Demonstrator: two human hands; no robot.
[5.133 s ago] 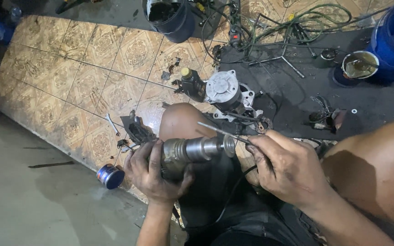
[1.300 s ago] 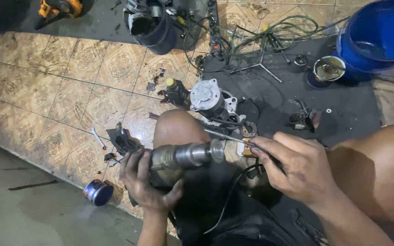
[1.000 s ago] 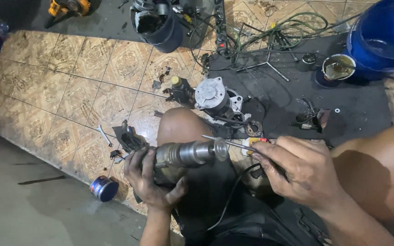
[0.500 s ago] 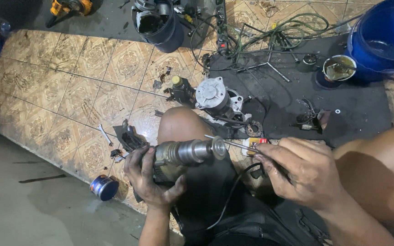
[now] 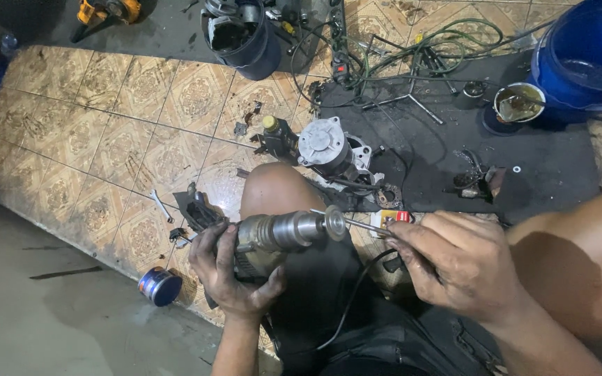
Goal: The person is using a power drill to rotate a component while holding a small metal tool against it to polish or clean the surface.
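Both hands busy: left hand [image 5: 231,268] grips metal cylinder [image 5: 276,233]; right hand [image 5: 458,261] pinches thin rod [image 5: 360,224].

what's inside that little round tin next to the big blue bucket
The small round tin beside the blue bucket holds something dull, brownish and greasy-looking; what it is, and anything beneath it, cannot be seen.

Left hand [image 5: 235,271] is curled tight from below, palm up, thumb and fingers wrapped. Right hand [image 5: 454,268] comes in from the right, knuckles up, fingertips [image 5: 393,237] pinched together. Both forearms reach up from the lower edge.
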